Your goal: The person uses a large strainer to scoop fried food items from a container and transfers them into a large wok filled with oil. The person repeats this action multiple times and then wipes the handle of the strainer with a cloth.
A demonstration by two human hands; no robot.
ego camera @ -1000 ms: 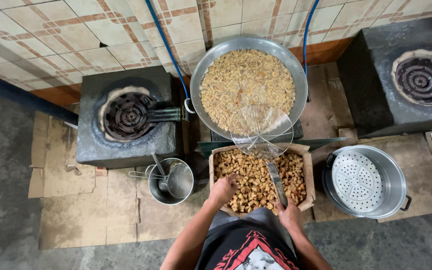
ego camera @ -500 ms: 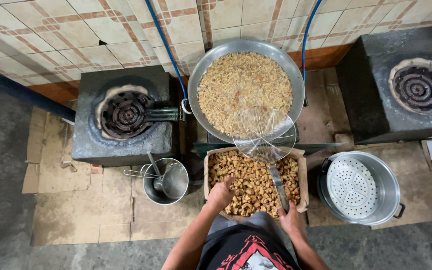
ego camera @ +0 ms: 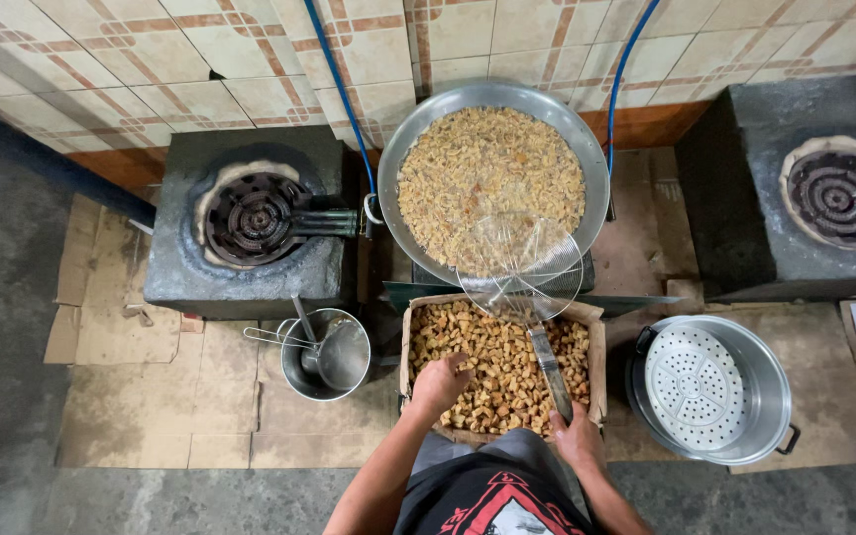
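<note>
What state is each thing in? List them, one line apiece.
Wok: full of pale fried pieces.
Wire skimmer: empty, held over the wok's near edge.
Right hand: shut on the skimmer's handle.
Left hand: down among the browned pieces.
Cardboard box: open, full of browned pieces.
Left burner: unlit, bare.
Right burner: unlit, bare.
Steamer pot: uncovered, perforated tray inside.
Small pot: holds a ladle.
</note>
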